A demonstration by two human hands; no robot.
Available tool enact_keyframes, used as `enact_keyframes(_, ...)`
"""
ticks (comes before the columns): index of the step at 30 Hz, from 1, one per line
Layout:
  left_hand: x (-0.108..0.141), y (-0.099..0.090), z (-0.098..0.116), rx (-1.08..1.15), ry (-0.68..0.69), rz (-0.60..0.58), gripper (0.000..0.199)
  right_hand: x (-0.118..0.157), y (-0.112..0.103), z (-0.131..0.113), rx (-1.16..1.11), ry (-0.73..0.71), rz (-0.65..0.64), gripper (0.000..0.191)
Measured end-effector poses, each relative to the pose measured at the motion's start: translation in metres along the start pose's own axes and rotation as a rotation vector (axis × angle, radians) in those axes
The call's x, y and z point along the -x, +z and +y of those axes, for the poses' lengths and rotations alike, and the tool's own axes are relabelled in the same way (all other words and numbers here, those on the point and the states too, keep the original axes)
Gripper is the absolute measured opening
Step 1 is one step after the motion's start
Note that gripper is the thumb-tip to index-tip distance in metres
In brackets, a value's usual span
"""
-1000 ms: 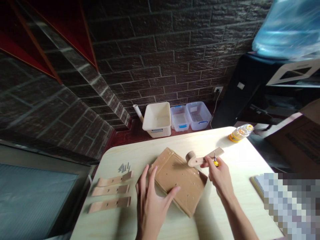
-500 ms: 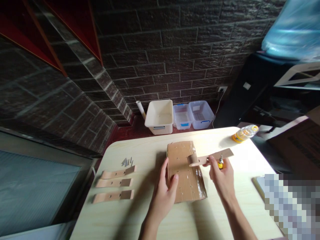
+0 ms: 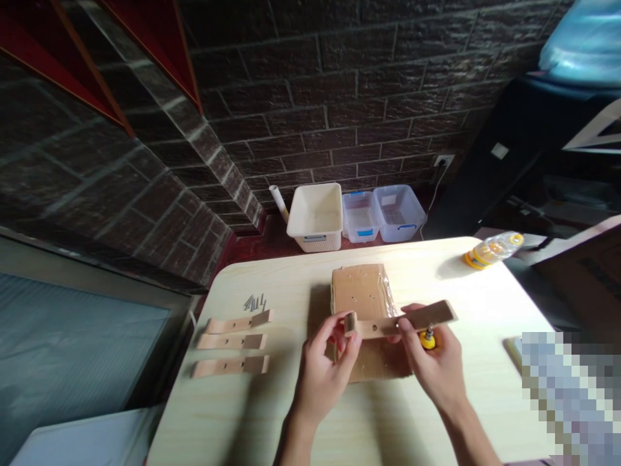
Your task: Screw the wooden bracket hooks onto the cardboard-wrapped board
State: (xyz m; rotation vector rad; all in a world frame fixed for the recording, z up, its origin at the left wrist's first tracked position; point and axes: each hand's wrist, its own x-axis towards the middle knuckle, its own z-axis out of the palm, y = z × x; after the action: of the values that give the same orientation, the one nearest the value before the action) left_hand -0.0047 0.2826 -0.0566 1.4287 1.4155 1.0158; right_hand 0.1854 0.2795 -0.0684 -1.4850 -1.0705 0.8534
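Above the cardboard box (image 3: 359, 285), a wooden piece (image 3: 385, 327) with holes and a curled left end is held between both hands. My left hand (image 3: 321, 374) pinches its left end. My right hand (image 3: 439, 372) grips it near its wide, flat right end. A yellow-handled screwdriver (image 3: 427, 339) is also tucked in my right hand, its metal tip upward. The box lies flat on the table, has small holes in its top and is wrapped in clear tape; the hands and wooden piece hide part of it.
To the left on the table (image 3: 286, 414) lie three similar wooden pieces (image 3: 230, 366), with several screws (image 3: 255, 302) behind them. A clear bottle with yellow parts (image 3: 492, 250) is at the back right. Beyond the table are a cream bin (image 3: 317, 243) and clear plastic boxes (image 3: 398, 223).
My left hand has left the box and taken the curled end of the wooden piece. The piece has moved left and turned over the box, still in my right hand with the screwdriver.
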Motion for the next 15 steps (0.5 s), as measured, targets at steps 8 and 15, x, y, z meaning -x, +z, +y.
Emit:
enact_keyframes(8,0.000,-0.002,-0.004,0.049,-0.032,0.094,0.031,0.008,-0.005,0.000,-0.098,0.000,-0.074,0.033)
enact_keyframes(15,0.003,-0.003,-0.005,0.134,-0.045,0.206,0.030,-0.011,-0.015,0.017,-0.347,0.171,0.060,0.046)
